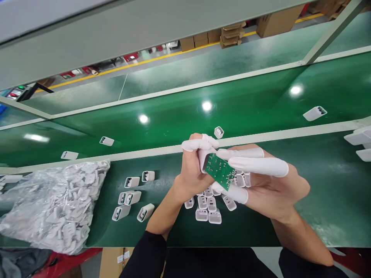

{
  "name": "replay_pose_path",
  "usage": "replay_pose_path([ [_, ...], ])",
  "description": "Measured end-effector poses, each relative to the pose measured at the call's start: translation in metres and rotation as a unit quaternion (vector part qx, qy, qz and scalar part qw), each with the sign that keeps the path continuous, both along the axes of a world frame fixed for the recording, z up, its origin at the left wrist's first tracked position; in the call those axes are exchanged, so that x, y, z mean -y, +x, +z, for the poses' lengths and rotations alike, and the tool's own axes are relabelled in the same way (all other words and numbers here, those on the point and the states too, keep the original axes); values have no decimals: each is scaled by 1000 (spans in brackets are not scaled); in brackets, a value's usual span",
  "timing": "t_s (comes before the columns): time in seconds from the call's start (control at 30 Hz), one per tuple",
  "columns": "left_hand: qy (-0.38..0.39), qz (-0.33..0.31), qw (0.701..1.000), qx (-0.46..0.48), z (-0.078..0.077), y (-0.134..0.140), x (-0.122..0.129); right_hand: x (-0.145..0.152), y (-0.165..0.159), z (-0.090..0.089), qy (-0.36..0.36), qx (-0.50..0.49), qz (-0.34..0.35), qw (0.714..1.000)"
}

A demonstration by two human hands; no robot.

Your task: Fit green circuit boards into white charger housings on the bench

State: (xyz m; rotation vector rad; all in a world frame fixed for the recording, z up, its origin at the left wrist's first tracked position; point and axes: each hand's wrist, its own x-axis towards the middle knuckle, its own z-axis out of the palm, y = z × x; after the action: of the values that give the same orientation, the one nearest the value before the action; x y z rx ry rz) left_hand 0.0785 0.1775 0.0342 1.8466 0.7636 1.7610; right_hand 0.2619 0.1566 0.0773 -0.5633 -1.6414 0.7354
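My left hand [189, 172], white finger cots on its fingertips, is closed around a white plastic charger housing [202, 159], mostly hidden by the fingers. Pinched between the white-capped fingers and thumb of my right hand [269, 185] is a green circuit board [218, 170], solder side towards me. One end of the board is at the mouth of the housing; how far it reaches inside I cannot tell. Below the hands, several empty white housings [215, 217] stand in a cluster on the green bench. To the left lie several housings [133, 197] with parts showing inside.
A clear plastic bag [69, 208] full of small white parts lies at the bench's left. Beyond a pale rail [150, 148], a green conveyor belt [174, 123] carries scattered white housings [315, 113]. More white pieces [359, 139] sit at the right edge. A frame bar crosses overhead.
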Motion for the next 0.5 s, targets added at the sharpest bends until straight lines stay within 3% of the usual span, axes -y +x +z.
replay_pose_path([
  [0.2, -1, -4, 1000, -21, 14, -3, 5, -2, 2, 0, 11, 6, 34, 999],
  [0.5, -4, 18, 999, -50, 9, -6, 6, -2, 2, -1, 35, 34, 3, 999],
])
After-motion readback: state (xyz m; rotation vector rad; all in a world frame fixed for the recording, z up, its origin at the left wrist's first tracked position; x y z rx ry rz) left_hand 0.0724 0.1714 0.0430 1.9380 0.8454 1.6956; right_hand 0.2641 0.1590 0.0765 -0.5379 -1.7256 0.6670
